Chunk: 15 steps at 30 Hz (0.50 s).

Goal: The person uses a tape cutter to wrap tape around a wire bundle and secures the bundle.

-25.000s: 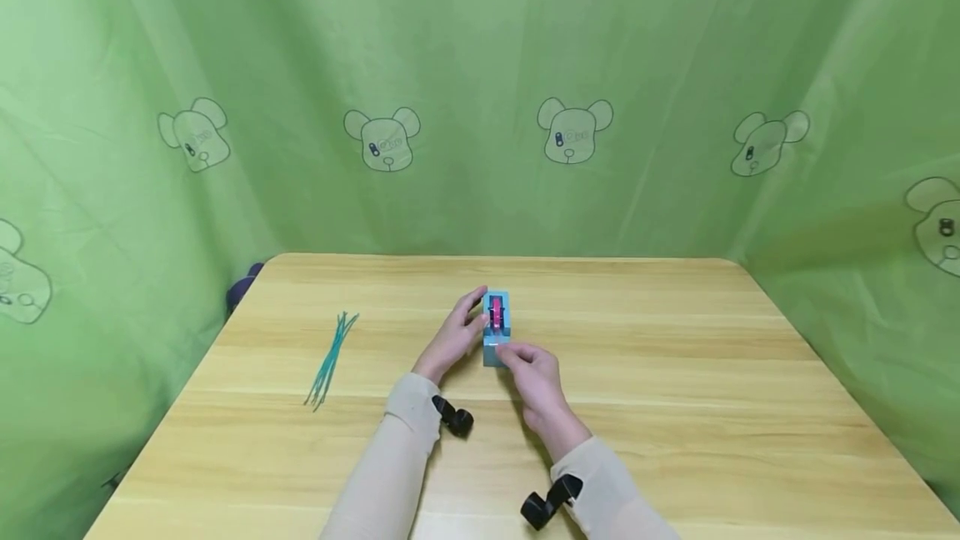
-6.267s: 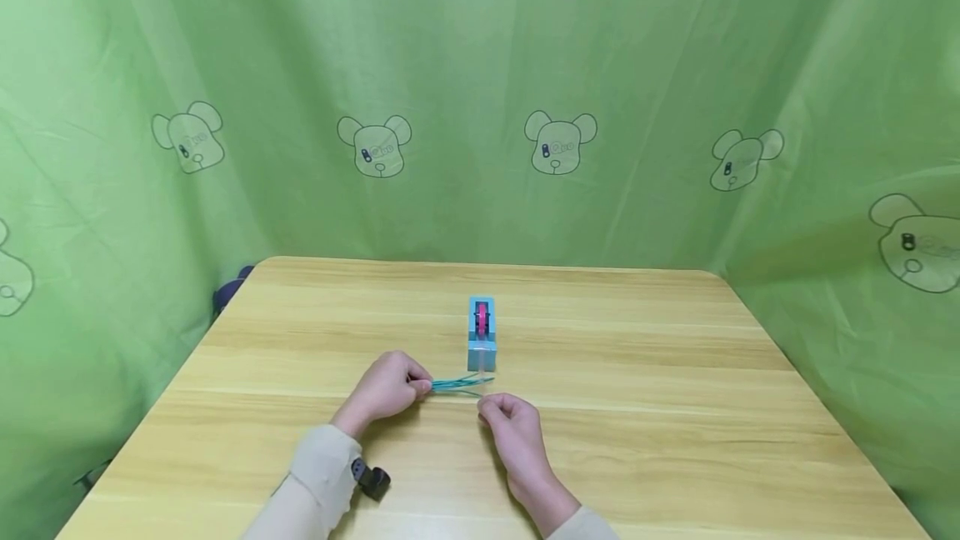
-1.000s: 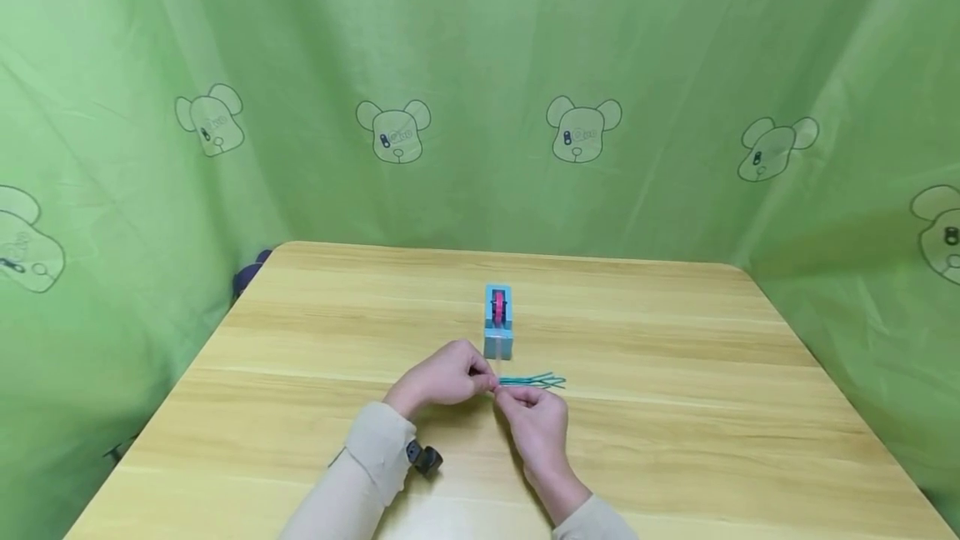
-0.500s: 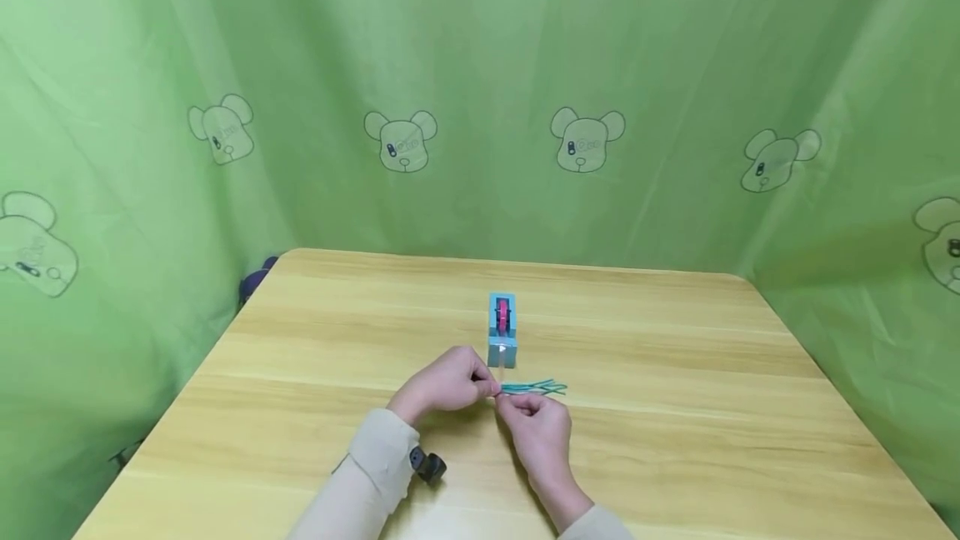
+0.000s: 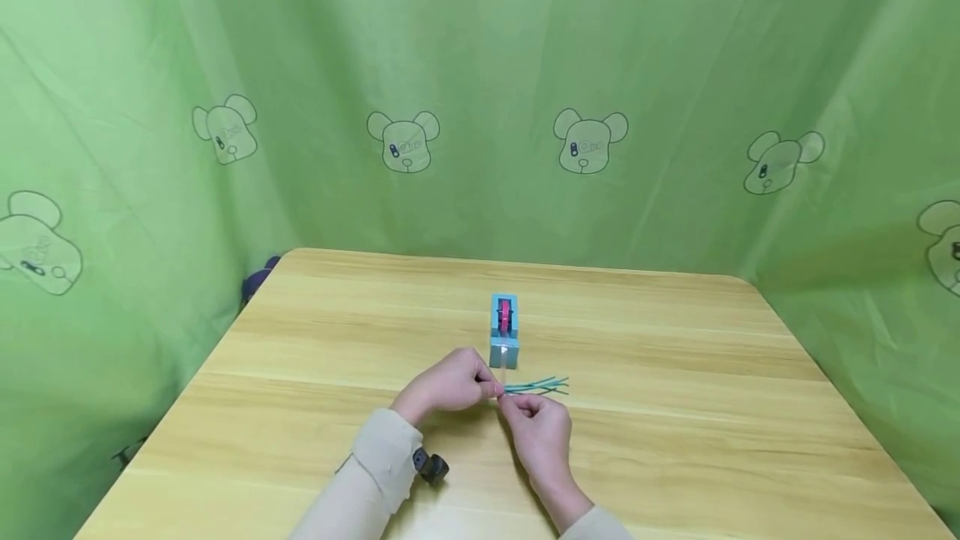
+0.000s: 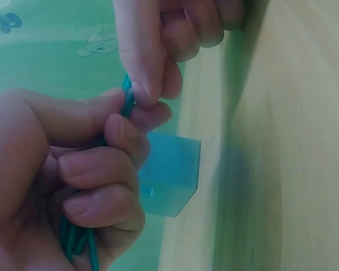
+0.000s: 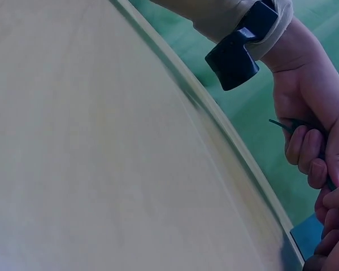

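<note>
My left hand [image 5: 450,382] pinches a bundle of thin teal strands [image 5: 538,387]; their loose ends fan out to the right. In the left wrist view, its fingers curl round the other ends of the strands [image 6: 73,243]. A clear tape strip [image 5: 503,376] runs from the blue tape dispenser [image 5: 503,354] to the bundle. My right hand [image 5: 542,436], just below, pinches at the spot where tape and strands meet. Its fingertips nearly touch those of the left. The fingers largely hide the tape's end.
Behind the hands stands the dispenser with its pink-cored tape roll [image 5: 505,317]. The wooden table [image 5: 675,407] reaches back to a green curtain [image 5: 480,40]. A dark camera [image 5: 431,467] sits on the left wrist.
Earlier the strands lay at the table's left; the left hand later held them left of the drawn-out tape. They now lie against the tape. Over the last second the hands barely shift.
</note>
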Motion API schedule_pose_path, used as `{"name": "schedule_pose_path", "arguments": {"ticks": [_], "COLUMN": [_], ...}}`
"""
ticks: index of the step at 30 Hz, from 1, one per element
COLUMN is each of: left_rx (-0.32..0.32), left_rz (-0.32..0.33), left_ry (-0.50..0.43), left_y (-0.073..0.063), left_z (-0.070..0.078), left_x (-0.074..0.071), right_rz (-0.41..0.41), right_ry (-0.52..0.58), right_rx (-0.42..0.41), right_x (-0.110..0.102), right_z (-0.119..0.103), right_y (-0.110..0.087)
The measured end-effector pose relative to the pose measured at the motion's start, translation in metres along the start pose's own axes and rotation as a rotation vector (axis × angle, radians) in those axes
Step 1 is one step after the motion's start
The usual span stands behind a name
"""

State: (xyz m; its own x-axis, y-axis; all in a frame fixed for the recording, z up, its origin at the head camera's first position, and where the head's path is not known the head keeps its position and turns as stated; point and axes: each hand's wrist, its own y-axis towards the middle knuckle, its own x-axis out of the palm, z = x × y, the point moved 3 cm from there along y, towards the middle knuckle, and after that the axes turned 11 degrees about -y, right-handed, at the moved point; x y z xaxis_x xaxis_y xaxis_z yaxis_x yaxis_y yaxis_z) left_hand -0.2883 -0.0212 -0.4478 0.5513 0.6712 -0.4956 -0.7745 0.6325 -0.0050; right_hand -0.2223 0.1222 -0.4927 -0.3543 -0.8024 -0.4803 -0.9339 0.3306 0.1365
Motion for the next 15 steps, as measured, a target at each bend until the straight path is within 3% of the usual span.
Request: {"name": "schedule_pose_path", "arguments": {"ticks": [9, 15], "left_rx": [-0.032, -0.021], "left_rz": [0.026, 0.008], "left_ry": [0.008, 0.017], "left_y": [-0.0019, -0.0031], "left_z": [0.0001, 0.0018], "left_x": [-0.0014, 0.0], "right_rz": [-0.094, -0.177], "right_ry": [-0.069, -0.012], "right_rx": [-0.037, -0.003], "right_x": [-0.0009, -0.0035], "right_z": [-0.0067, -0.009], "right_y": [-0.0029, -0.0062]}}
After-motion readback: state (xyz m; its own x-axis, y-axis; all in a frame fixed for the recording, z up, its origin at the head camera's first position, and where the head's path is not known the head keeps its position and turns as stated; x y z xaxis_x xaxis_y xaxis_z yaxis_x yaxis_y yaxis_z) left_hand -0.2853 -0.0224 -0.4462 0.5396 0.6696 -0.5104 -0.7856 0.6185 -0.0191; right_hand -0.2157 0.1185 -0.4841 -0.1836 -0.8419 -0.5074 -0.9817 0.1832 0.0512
